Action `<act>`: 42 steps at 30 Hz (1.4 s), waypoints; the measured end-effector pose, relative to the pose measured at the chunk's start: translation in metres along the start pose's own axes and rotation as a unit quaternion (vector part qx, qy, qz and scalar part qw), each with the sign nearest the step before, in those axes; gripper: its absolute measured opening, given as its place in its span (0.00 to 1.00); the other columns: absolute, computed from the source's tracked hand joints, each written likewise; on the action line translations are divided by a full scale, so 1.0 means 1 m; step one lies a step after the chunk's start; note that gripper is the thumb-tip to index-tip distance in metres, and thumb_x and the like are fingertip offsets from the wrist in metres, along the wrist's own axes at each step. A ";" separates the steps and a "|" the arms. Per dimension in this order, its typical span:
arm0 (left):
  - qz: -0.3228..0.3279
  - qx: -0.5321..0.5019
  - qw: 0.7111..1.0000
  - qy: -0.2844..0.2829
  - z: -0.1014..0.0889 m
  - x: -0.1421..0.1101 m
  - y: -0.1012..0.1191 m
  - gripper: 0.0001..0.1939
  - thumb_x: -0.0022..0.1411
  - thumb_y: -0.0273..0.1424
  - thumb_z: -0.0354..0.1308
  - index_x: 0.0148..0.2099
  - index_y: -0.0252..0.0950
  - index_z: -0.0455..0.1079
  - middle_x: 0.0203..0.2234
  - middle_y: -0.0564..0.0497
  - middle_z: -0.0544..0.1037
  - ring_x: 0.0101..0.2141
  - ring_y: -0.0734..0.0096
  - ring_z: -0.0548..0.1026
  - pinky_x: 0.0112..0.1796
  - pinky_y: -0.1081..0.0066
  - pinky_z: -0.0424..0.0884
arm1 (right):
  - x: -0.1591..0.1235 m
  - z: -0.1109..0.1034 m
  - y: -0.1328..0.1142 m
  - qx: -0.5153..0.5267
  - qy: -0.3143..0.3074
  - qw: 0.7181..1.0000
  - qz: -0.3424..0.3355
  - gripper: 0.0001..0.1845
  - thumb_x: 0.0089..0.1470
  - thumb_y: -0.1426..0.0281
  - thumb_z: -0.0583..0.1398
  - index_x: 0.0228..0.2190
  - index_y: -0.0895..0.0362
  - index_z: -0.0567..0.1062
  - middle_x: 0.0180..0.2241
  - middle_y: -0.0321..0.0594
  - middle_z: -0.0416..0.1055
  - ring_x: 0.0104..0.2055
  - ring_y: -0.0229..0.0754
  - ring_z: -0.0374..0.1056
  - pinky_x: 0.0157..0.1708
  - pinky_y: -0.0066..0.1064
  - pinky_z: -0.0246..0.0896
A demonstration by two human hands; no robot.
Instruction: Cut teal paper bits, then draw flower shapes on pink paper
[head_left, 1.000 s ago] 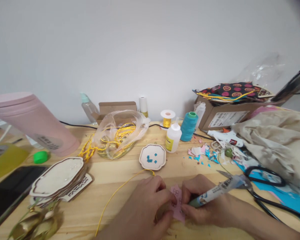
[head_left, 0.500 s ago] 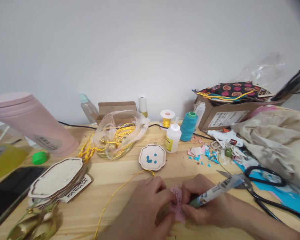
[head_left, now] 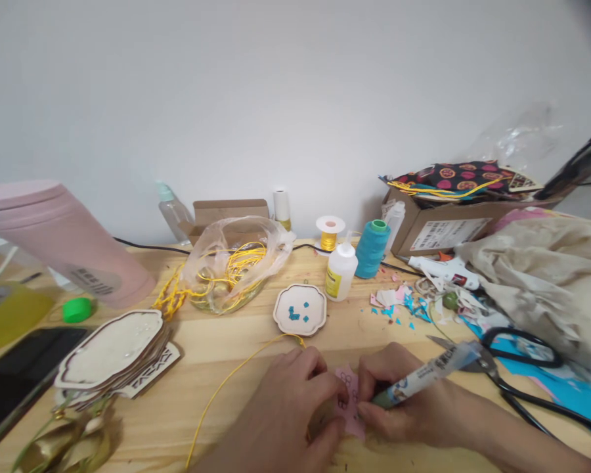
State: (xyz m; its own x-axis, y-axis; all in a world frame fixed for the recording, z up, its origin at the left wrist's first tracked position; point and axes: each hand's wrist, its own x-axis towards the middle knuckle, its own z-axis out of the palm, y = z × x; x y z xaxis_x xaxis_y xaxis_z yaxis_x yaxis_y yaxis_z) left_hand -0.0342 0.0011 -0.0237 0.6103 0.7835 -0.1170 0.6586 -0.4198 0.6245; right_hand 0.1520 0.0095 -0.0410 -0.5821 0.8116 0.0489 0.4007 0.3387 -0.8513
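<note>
My right hand (head_left: 414, 397) grips a marker pen (head_left: 426, 376) with a pale printed barrel and green grip, tilted up to the right. Its tip end is down at a small pink paper (head_left: 353, 420), hidden by my fingers. Small flower-like outlines are drawn on the paper. My left hand (head_left: 300, 407) is curled at the paper's left edge, thumb and fingers pressing it against the wooden table. Beyond my hands lies a pale scalloped wooden plaque (head_left: 301, 299) with several tiny blue flower shapes on it. A yellow cord (head_left: 226, 380) curves beside my left hand.
Black-handled scissors (head_left: 492, 368) lie beside my right forearm, near paper scraps (head_left: 398, 302). A glue bottle (head_left: 341, 272) and a blue thread cone (head_left: 372, 249) stand behind the plaque. Stacked wooden plaques (head_left: 111, 351), a phone (head_left: 24, 374) and a pink tumbler (head_left: 73, 246) occupy the left.
</note>
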 end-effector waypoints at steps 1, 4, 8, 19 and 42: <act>0.003 -0.002 1.000 0.001 0.001 0.000 0.000 0.07 0.53 0.27 0.52 0.35 0.40 0.68 0.34 0.51 0.69 0.37 0.67 0.65 0.35 0.67 0.61 | 0.001 0.000 0.000 0.003 0.003 1.000 0.001 0.10 0.45 0.71 0.58 0.16 0.61 0.68 0.16 0.37 0.69 0.17 0.32 0.59 0.14 0.20 0.50; 0.008 -0.003 1.000 0.001 0.001 0.000 -0.001 0.07 0.53 0.27 0.52 0.35 0.40 0.68 0.34 0.52 0.68 0.37 0.68 0.65 0.36 0.67 0.62 | 0.002 0.000 0.001 0.010 0.013 1.000 0.007 0.11 0.45 0.70 0.58 0.16 0.61 0.68 0.17 0.38 0.70 0.17 0.32 0.59 0.14 0.19 0.49; 0.005 0.001 1.000 -0.001 0.000 0.001 -0.001 0.07 0.53 0.27 0.52 0.35 0.40 0.68 0.34 0.51 0.68 0.37 0.67 0.65 0.36 0.67 0.62 | 0.001 0.001 0.001 0.005 0.010 1.000 0.010 0.11 0.45 0.71 0.58 0.16 0.61 0.67 0.16 0.37 0.70 0.16 0.31 0.59 0.13 0.19 0.48; -0.004 -0.004 1.000 -0.007 -0.002 0.000 0.001 0.07 0.52 0.27 0.52 0.35 0.39 0.69 0.35 0.50 0.69 0.37 0.66 0.66 0.36 0.66 0.62 | -0.001 0.003 0.003 -0.011 0.017 1.000 0.007 0.09 0.45 0.72 0.58 0.17 0.60 0.68 0.17 0.36 0.71 0.17 0.32 0.61 0.14 0.19 0.52; 0.000 0.005 1.000 -0.003 -0.001 0.000 0.000 0.07 0.53 0.27 0.52 0.35 0.39 0.68 0.35 0.50 0.69 0.37 0.66 0.66 0.37 0.66 0.62 | 0.002 0.000 -0.001 0.000 0.001 1.000 0.017 0.12 0.44 0.70 0.58 0.14 0.59 0.64 0.15 0.32 0.65 0.16 0.30 0.54 0.14 0.19 0.47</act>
State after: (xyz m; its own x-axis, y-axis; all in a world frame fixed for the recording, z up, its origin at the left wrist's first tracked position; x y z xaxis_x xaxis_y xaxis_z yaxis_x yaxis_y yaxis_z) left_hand -0.0347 0.0013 -0.0229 0.6130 0.7807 -0.1210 0.6623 -0.4244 0.6174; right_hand 0.1505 0.0104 -0.0407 -0.5658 0.8243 0.0207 0.4210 0.3104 -0.8523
